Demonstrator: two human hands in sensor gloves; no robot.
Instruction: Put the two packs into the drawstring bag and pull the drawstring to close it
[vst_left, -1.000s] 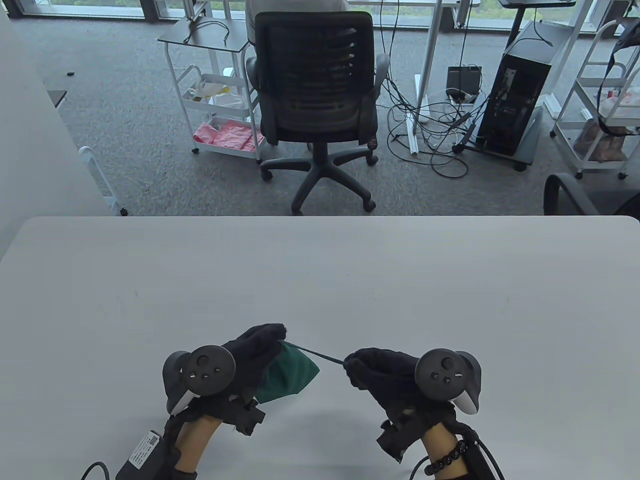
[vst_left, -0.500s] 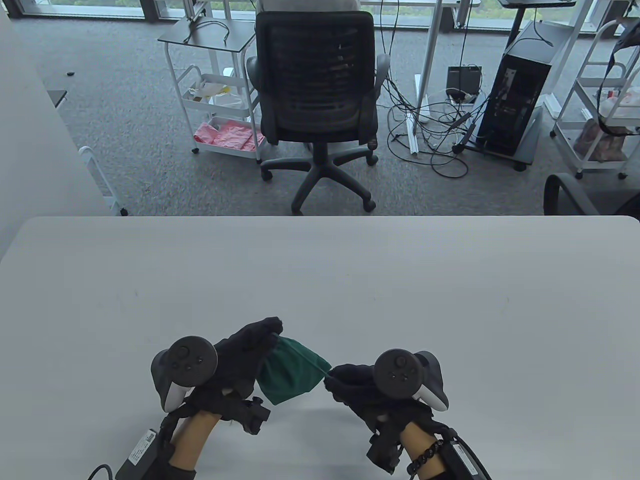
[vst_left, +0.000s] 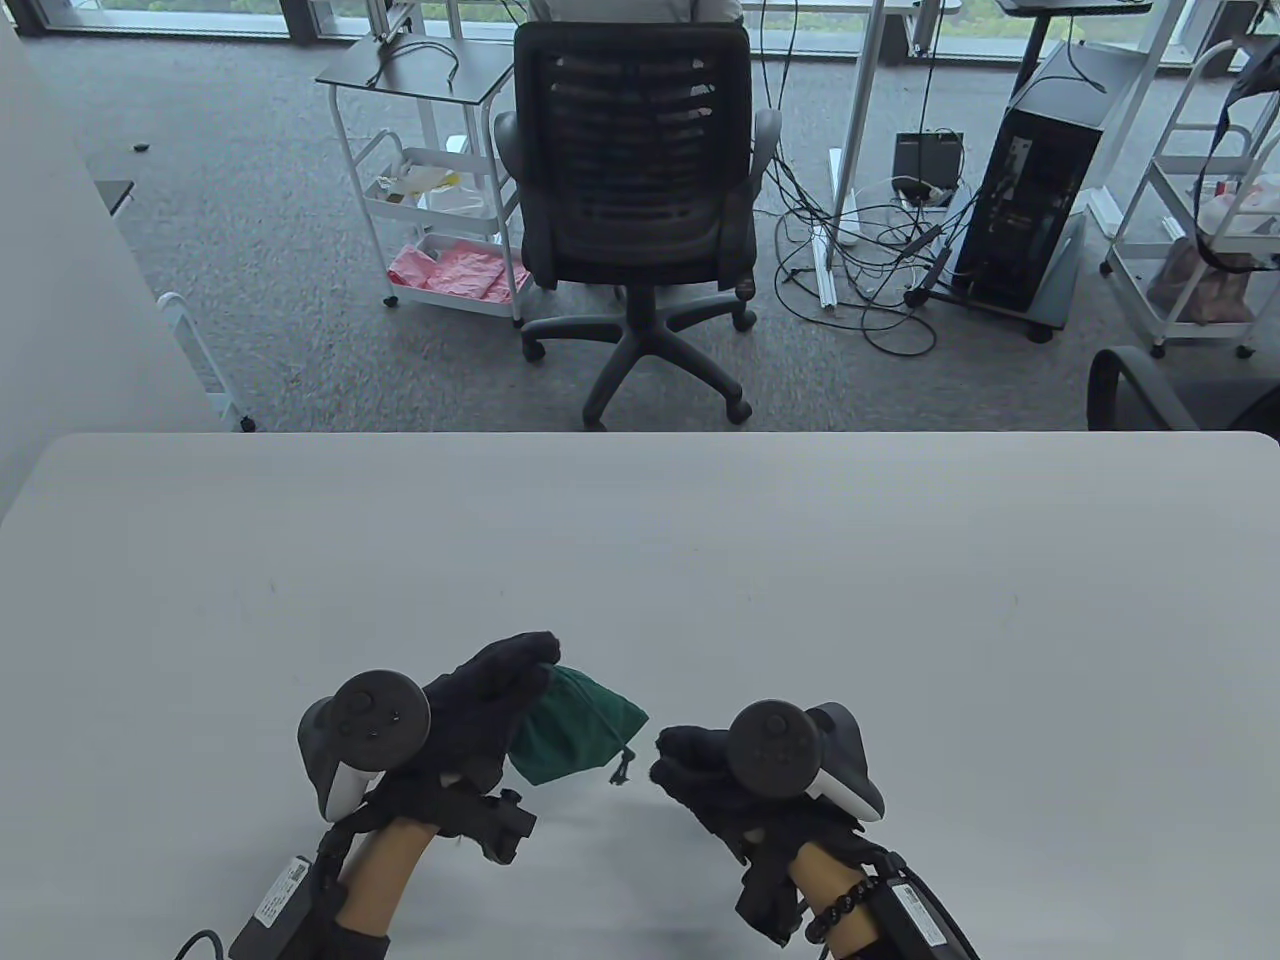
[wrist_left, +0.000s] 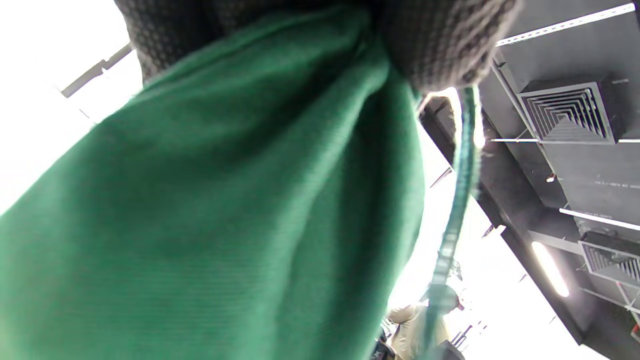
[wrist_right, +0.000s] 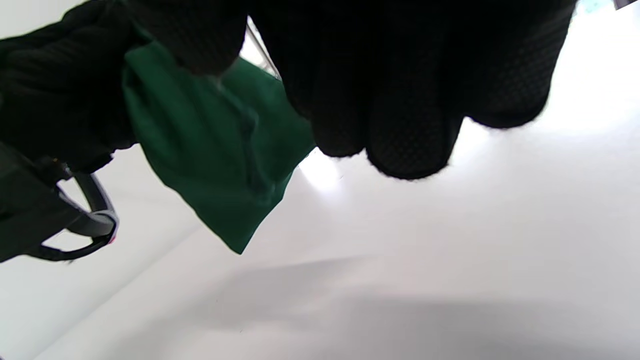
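A: Table view: left hand grips the green drawstring bag at its neck; cord dangles below.

B: Right hand, just beside, fingers curled, holding nothing. Closing step; next, judge whether the neck is cinched.

1. The table fills the near half of the table view; the floor and furniture lie behind its far edge.
2. The left hand is over the near part of the table, left of centre, with the drawstring bag just to its right, touching its fingers.
3. The drawstring hangs from the bag's right side, between the bag and the right hand.
4. The right hand is just right of the bag, apart from it.
5. Behind the table stands an office chair; a cart is left of it and a computer tower right of it.
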